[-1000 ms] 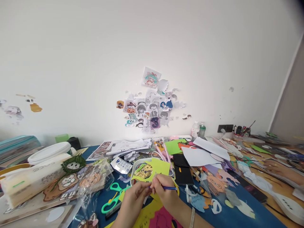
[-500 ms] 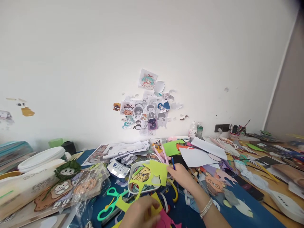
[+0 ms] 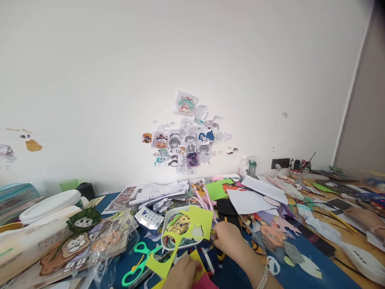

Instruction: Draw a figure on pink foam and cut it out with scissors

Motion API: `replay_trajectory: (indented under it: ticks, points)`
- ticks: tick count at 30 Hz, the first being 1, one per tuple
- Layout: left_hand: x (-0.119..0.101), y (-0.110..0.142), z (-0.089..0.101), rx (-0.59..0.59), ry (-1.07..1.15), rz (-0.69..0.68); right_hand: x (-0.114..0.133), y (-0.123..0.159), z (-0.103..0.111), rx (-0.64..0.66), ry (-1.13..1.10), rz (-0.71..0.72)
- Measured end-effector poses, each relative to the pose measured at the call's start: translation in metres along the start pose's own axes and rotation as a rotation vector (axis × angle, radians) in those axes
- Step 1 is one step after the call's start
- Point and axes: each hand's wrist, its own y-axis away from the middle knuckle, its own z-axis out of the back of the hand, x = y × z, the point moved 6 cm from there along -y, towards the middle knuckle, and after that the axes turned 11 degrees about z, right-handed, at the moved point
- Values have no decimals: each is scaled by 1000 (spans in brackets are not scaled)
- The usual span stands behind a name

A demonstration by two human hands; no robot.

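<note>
Both hands are apart: taking the white tray (image 3: 163, 237) as the clock's centre, the left hand (image 3: 184, 273) sits at six o'clock, fingers bent over yellow paper (image 3: 195, 256), and the right hand (image 3: 226, 236) at about three, loosely curled. On the cluttered desk (image 3: 234, 273), the tray bears a lime cut-out sheet (image 3: 205, 216), its tail (image 3: 161, 268) reaching toward seven o'clock; at five lie the yellow paper and pink paper (image 3: 207, 281). Light fingertip pressure would probably suit such flimsy pieces, held near one edge and kept flat, since narrow strips could tear or snag on the green scissors (image 3: 147, 257) at eight o'clock. I cannot tell whether the left fingers pinch the paper or merely rest there, nor whether the right hand grips anything; the pink piece is cut off at the bottom, and what lies inside the tray is too mixed to make out.
</note>
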Motion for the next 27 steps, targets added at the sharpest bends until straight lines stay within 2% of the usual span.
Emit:
replay_trajectory:
  ticks: [3,6,8,11,13,15,18,23,27]
  points:
    - [3,-3,2,-12,-4,15,9,2,-4,9,-44,77]
    - [-6,1,9,5,37,-14,12,3,-4,-2,-99,133]
    - [-14,5,14,62,40,11,11,3,-4,-9,-135,158]
    - [-19,11,26,98,100,198,12,4,-3,-2,-185,205]
    - [-23,12,40,12,108,214,14,5,-3,19,-217,237]
    - [-25,12,52,-63,132,208,18,6,-4,31,-239,245]
    - [-26,12,59,-51,168,189,21,6,-5,8,-240,212]
    - [-36,15,55,-8,113,22,24,6,-6,-2,-250,201]
    - [-35,14,47,-63,-34,-33,17,8,-1,29,-245,209]
